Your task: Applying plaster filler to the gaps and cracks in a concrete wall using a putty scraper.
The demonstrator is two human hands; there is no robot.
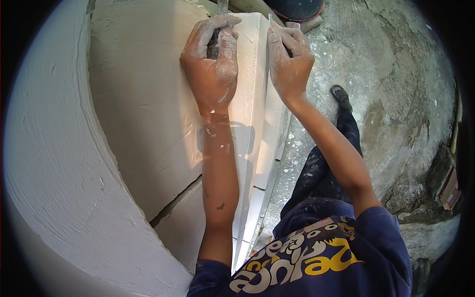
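Note:
My left hand (212, 64), dusted with white, is closed round a tool with a dark handle (213, 48). A narrow greyish shaft (222, 6) shows above its fingers; the working end is out of view, so the tool's kind is unclear. It rests over the top of a long off-white plaster-like edge (251, 64). On the other side of that edge, my right hand (291, 62) is closed, its thumb and fingers pinching a thin pale flat piece (270, 22). That piece stands against the side face, and most of it is hidden by my fingers.
Off-white slabs (143, 99) with a dark crack lie left of the edge, beside a curved white wall (54, 163). At right is a rough, white-spotted concrete floor (391, 89) where my foot (341, 96) stands. A round black container (297, 7) sits at the far end.

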